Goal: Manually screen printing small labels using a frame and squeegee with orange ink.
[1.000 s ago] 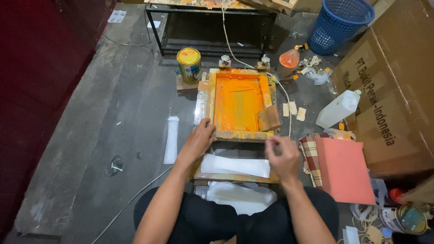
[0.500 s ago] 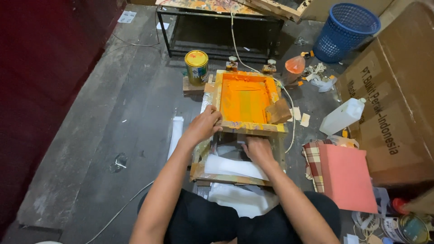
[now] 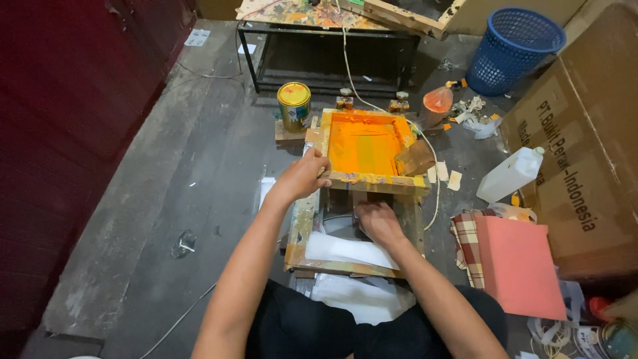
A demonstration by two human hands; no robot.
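We start with the biggest item: a brown cardboard box [image 3: 585, 153] fills the right side of the floor. At the top, a black metal frame table [image 3: 325, 46] with a paint-spattered top, and right of it a blue plastic basket [image 3: 515, 46].

Centre of view: a wooden screen frame [image 3: 367, 143] flooded with orange ink, raised at its near edge. Below it we note a wooden base board [image 3: 302, 226] with white sheets [image 3: 345, 249] lying on it. More white material [image 3: 362, 296] sits just in front of the person's lap.

Right of the base, a salmon-pink flat board [image 3: 522, 266] lies over a checked cloth [image 3: 468, 233]. Above that, a white plastic jug [image 3: 508, 174] rests tilted near the box. A yellow-lidded paint can [image 3: 294, 106] stands on a small block just left of the frame's far corner. A brown squeegee [image 3: 415, 158] leans inside the frame at its right near corner. A small orange bag [image 3: 438, 100] lies beyond the frame.

Left hand [image 3: 304, 176]: fingers wrapped over the frame's near-left corner, clasping it and keeping it lifted.

Right hand [image 3: 377, 219]: under the raised frame, palm down on the sheets on the base. We cannot tell whether its fingers pinch a sheet or merely press on it.
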